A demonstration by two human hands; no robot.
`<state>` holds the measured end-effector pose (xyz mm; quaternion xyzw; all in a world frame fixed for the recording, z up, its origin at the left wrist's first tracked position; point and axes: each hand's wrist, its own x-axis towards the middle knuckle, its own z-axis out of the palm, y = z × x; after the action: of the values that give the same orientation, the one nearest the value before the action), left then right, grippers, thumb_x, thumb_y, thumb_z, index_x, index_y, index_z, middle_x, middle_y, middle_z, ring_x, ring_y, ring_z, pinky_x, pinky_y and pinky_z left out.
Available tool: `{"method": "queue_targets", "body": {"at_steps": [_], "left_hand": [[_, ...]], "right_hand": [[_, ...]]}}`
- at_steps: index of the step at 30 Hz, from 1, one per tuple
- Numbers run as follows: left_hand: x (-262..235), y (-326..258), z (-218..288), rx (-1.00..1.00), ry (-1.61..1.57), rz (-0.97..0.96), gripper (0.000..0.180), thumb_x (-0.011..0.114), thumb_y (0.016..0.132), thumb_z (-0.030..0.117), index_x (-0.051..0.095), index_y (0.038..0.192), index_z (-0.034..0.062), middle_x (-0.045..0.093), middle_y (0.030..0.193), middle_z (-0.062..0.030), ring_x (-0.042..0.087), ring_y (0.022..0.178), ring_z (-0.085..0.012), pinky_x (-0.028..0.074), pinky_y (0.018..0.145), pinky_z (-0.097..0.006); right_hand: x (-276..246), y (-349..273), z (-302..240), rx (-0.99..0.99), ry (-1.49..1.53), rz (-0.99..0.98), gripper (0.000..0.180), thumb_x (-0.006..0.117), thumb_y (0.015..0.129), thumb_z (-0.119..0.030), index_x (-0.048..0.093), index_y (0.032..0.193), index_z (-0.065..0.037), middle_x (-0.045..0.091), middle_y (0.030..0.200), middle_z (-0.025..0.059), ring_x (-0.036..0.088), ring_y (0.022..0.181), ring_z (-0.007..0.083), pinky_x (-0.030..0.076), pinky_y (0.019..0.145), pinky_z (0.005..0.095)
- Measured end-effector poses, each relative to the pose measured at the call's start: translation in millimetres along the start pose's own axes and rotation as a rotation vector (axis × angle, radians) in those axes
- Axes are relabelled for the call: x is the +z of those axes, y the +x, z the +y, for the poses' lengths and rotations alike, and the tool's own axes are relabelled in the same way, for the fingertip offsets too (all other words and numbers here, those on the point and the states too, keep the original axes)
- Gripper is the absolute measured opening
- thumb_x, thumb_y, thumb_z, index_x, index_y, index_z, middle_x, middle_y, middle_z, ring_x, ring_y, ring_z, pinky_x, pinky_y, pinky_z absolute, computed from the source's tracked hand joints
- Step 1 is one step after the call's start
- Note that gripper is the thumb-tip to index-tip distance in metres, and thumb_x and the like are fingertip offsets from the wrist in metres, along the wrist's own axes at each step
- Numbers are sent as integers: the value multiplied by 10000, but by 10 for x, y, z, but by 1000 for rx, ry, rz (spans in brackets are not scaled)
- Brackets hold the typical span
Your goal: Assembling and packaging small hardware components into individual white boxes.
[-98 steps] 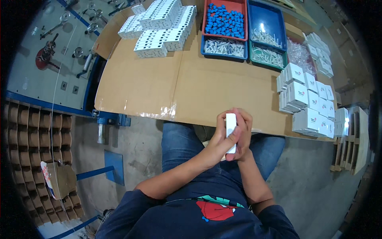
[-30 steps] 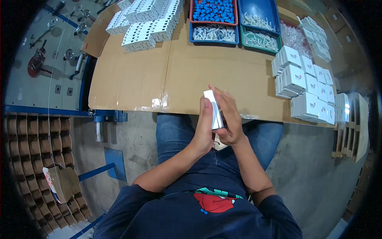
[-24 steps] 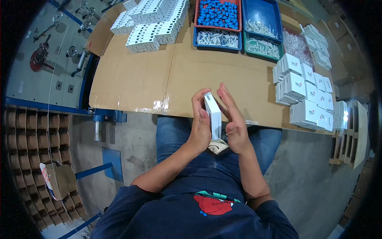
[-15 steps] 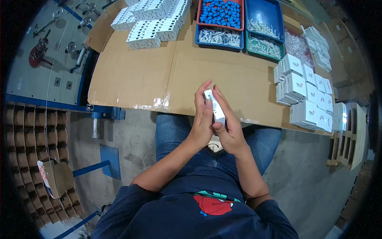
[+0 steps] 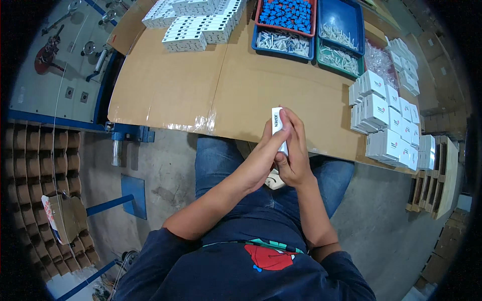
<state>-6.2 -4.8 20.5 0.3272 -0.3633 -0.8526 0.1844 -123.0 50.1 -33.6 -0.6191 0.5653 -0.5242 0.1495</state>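
Head cam, left of a fisheye pair, looks steeply down over the wearer's shirt (image 5: 211,271) to left hand (image 5: 264,154) and right hand (image 5: 294,161), mid-frame, close range; table (image 5: 261,95) beyond; straight edges bow toward rim.

Both hands (image 5: 261,159) (image 5: 295,168) clasp a slim white object (image 5: 276,122), perhaps a box, near cardboard (image 5: 170,95).
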Motion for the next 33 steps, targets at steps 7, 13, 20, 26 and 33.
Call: {"method": "queue_targets", "body": {"at_steps": [7,13,20,26,33], "left_hand": [[-67,114,-213,80,-99,24,588,387,1087,555,391,1522,159,558,1294,-29,572,1159,-128,479,984,-308],[-10,142,-290,199,-49,53,547,402,1100,499,434,1489,116,583,1235,-25,588,1094,-111,494,922,-286],[41,104,-273,215,-44,38,549,411,1105,467,435,1495,82,591,1193,-14,582,1023,-77,491,850,-238],[98,78,-237,169,-20,66,547,396,1108,448,399,1525,95,553,1024,25,477,803,-6,400,627,-160],[113,73,-241,191,-19,71,535,400,1108,451,405,1517,107,549,954,26,473,744,-10,401,598,-168]], "right_hand": [[8,-2,105,-43,2,3,782,449,1024,-598,442,1508,16,421,1494,283,459,1349,435,397,1117,488],[7,-37,155,-91,-83,61,761,412,1033,-601,508,1441,35,459,1449,298,503,1270,440,425,1066,494],[11,-69,168,-127,-113,113,726,401,1045,-568,546,1403,46,479,1429,307,523,1238,446,430,1054,495],[-5,-64,139,-139,-120,137,713,382,1053,-559,562,1386,45,495,1417,306,541,1210,452,435,1044,496],[-1,-65,120,-133,-103,140,719,368,1057,-561,566,1375,52,503,1409,308,539,1220,454,434,1044,500]]}}
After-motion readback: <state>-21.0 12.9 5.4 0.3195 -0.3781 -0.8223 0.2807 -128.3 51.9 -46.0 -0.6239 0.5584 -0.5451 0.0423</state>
